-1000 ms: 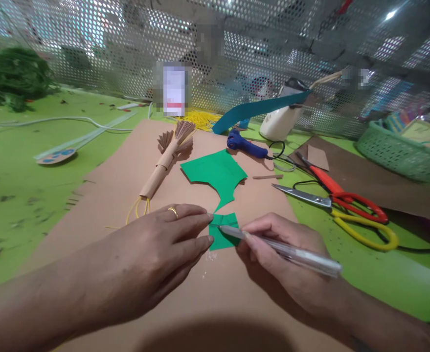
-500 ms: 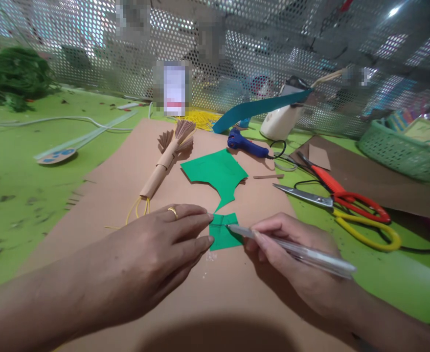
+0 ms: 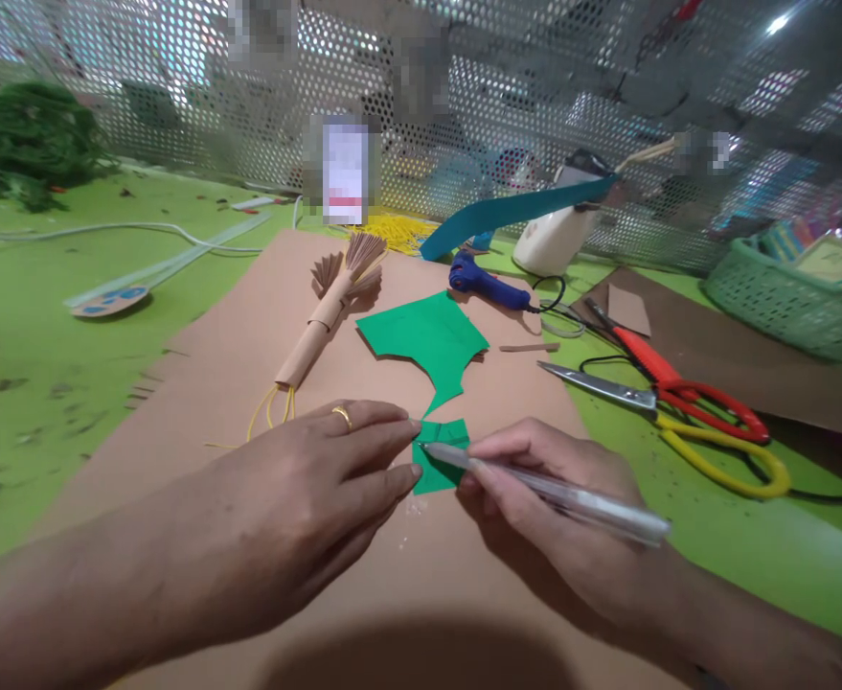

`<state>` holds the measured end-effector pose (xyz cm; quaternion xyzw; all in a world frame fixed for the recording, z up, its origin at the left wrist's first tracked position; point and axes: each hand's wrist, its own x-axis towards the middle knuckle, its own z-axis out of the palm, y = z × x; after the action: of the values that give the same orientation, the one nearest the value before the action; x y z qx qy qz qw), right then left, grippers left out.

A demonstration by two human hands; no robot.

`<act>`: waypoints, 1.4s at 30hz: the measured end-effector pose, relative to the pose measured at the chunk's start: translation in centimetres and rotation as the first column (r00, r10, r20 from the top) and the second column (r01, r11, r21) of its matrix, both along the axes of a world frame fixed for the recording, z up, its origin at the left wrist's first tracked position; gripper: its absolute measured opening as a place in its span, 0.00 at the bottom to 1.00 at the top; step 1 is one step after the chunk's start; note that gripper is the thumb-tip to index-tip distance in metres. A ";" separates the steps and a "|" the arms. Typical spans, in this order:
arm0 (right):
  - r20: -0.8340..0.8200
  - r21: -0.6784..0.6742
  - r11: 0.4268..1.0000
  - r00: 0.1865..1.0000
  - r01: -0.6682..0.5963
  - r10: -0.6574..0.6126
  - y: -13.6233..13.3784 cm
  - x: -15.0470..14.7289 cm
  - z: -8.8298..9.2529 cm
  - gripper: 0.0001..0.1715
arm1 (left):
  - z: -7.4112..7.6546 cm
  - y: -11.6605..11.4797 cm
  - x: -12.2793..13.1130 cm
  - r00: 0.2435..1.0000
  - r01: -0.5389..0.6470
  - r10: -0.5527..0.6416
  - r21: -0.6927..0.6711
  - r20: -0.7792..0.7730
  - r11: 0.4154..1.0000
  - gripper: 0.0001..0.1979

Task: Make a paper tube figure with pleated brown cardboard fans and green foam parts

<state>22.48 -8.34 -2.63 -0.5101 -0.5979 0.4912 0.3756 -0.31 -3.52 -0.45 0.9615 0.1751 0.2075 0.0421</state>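
Note:
My right hand [image 3: 557, 489] grips a clear pen [image 3: 579, 503], its tip resting on a small green paper piece [image 3: 436, 471] that carries dark drawn lines. My left hand [image 3: 334, 479], a gold ring on one finger, lies flat with fingers stretched out, the fingertips pressing the left edge of that piece. Just beyond is a larger green paper cutout [image 3: 427, 335] with curved notches. A rolled brown paper figure [image 3: 312, 331] with pleated fans and yellow string lies past my left hand. All of this rests on a brown paper sheet [image 3: 384, 613].
Scissors [image 3: 715, 412] with red and yellow handles lie at right, near a green basket [image 3: 786, 297]. A blue glue gun [image 3: 489, 283], teal strip [image 3: 507, 216], white mug [image 3: 554, 240] and phone [image 3: 345, 172] stand or lie at the back. Green strands [image 3: 29, 139] are piled far left.
My right hand and the pen have moved left, so the tip now sits near the small piece's left edge. The left hand stays in place on the paper.

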 end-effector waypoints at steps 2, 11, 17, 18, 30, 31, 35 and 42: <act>0.029 0.014 1.000 1.000 -0.003 0.002 0.0 0.1 0.0 0.10 | 0.0 0.1 0.0 1.000 0.006 -0.006 -0.007 0.004 1.000 0.12; 0.101 0.031 0.997 0.993 0.067 -0.069 -0.3 0.7 0.7 0.10 | 0.1 0.2 0.0 1.000 0.008 -0.008 -0.012 -0.006 1.000 0.13; 0.105 0.041 0.995 0.990 0.089 -0.093 -0.5 1.3 0.7 0.10 | 0.1 0.2 -0.1 1.000 0.002 -0.002 -0.014 -0.022 1.000 0.14; 0.109 0.043 0.995 0.990 0.091 -0.095 -0.5 1.4 0.7 0.11 | 0.1 0.2 -0.1 1.000 0.000 0.000 -0.012 -0.026 1.000 0.14; 0.064 0.026 0.993 0.991 0.115 -0.117 -0.3 1.8 0.5 0.11 | 0.0 0.3 -0.2 0.999 0.015 -0.014 0.005 -0.031 1.000 0.16; 0.068 0.028 0.993 0.991 0.115 -0.116 -0.3 1.8 0.5 0.11 | 0.0 0.3 -0.3 0.999 0.012 -0.012 0.002 -0.030 1.000 0.16; 0.088 0.043 0.990 0.987 0.132 -0.135 -0.2 1.8 0.9 0.10 | -0.1 0.3 -0.2 0.999 0.007 -0.007 0.005 -0.040 1.000 0.16; 0.071 0.019 0.992 0.990 0.122 -0.123 0.1 3.1 1.6 0.10 | -0.2 0.4 -0.2 1.000 0.007 -0.006 0.020 -0.028 1.000 0.15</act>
<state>25.61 -8.29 -1.08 -0.5605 -0.5821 0.4442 0.3870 -0.50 -3.14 -0.60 0.9653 0.1704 0.1954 0.0306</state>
